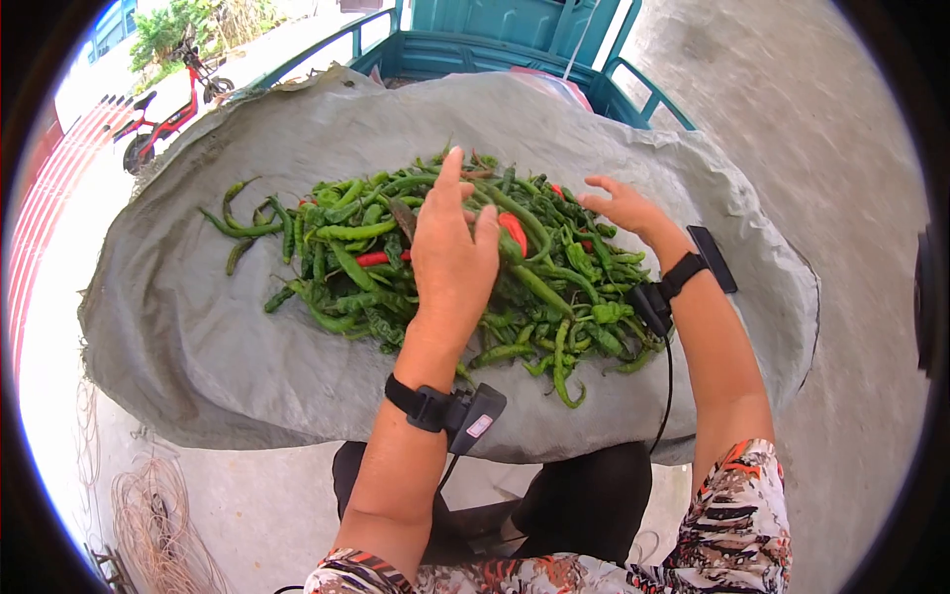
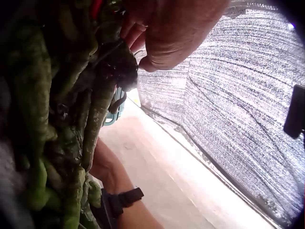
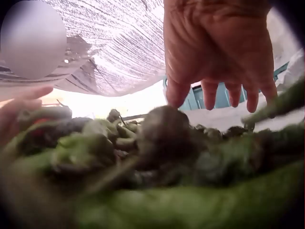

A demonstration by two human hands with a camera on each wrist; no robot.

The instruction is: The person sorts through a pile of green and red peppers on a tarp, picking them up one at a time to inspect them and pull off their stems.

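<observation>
A heap of green peppers with a few red ones [image 1: 358, 233] lies on a grey cloth [image 1: 228, 346]. Over its middle is the left hand [image 1: 453, 243], index finger extended and thumb apart; no pepper is gripped. The left wrist view shows that hand [image 2: 178, 33] beside dark peppers, its fingertips partly hidden. At the heap's far right edge the right hand [image 1: 628, 210] has its fingers spread. Seen in the right wrist view, the right hand [image 3: 219, 52] hangs palm-side toward the camera, fingers spread above the peppers [image 3: 86, 148], holding nothing.
A dark flat object [image 1: 712, 259] lies on the cloth by the right forearm. Beyond the cloth stands a teal metal cart bed [image 1: 495, 49]. A red two-wheeler [image 1: 173, 124] is at the far left; loose cord [image 1: 163, 515] lies on the ground at lower left.
</observation>
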